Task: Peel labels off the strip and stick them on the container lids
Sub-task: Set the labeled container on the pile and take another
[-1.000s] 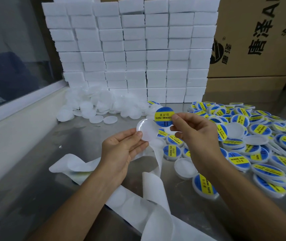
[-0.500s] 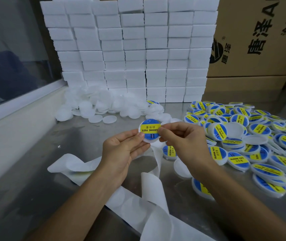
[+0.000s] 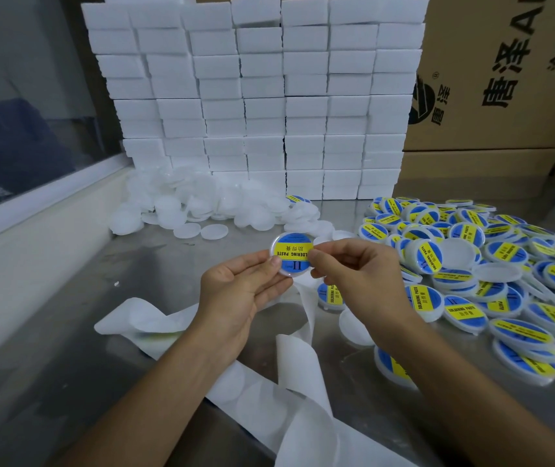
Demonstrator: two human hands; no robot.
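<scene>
Both hands up over the tabletop (image 3: 50, 348): left hand (image 3: 235, 298) has its grip pinched on the lid (image 3: 291, 254), right hand (image 3: 353, 278) pinching the blue-yellow label (image 3: 294, 255) on it. Strip (image 3: 303, 392) at six o'clock, labelled lids (image 3: 505, 281) at three.

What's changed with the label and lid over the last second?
The right hand brought the label down onto the lid held by the left hand and now presses it there. The backing strip and both lid piles stayed put.

Steel tabletop (image 3: 50, 365), white block stack (image 3: 252, 96), cardboard boxes (image 3: 505, 79), possibly a window (image 3: 27, 112) at left.
</scene>
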